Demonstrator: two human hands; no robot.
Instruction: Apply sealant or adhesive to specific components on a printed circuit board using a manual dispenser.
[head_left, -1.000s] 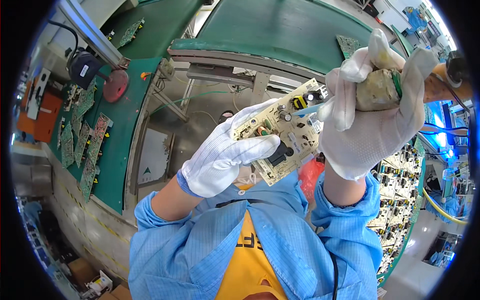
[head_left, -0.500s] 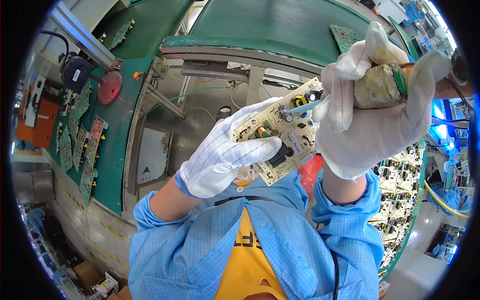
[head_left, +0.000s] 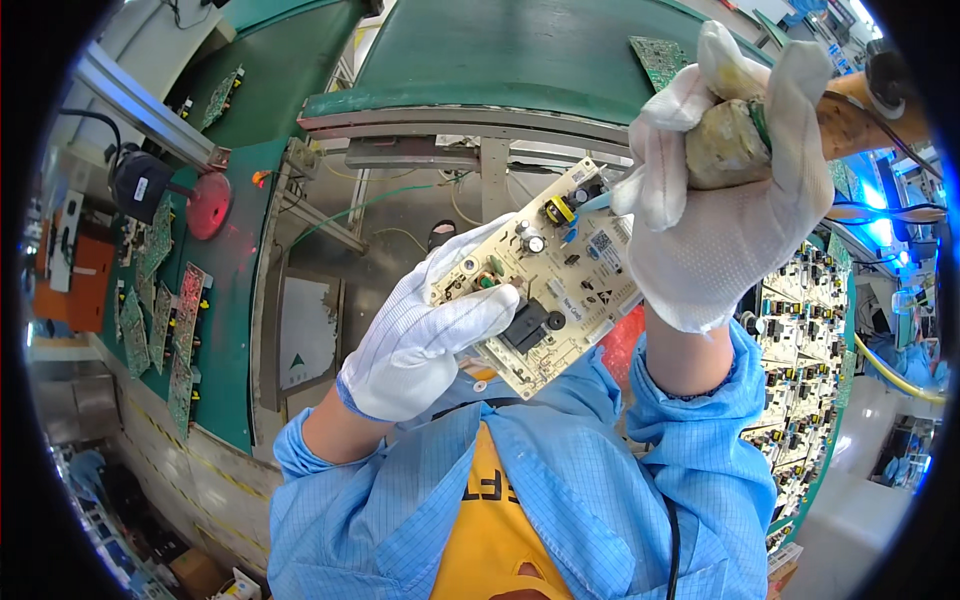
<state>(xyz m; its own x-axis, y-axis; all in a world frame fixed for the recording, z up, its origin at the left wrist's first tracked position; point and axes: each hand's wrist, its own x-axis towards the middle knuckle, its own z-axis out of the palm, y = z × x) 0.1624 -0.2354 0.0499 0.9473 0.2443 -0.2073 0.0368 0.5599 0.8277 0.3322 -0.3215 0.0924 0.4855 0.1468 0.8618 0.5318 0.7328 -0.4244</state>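
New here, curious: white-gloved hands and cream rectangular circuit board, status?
Left hand: gripping cream circuit board. Right hand: curled around worn beige lump. Left thumb covers part of board.

Cream circuit board, components up

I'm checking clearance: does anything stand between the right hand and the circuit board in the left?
Only a slim blue tip, jutting from the right hand toward the board's upper right part; I can't tell whether it touches. Nothing else visible stands between them.
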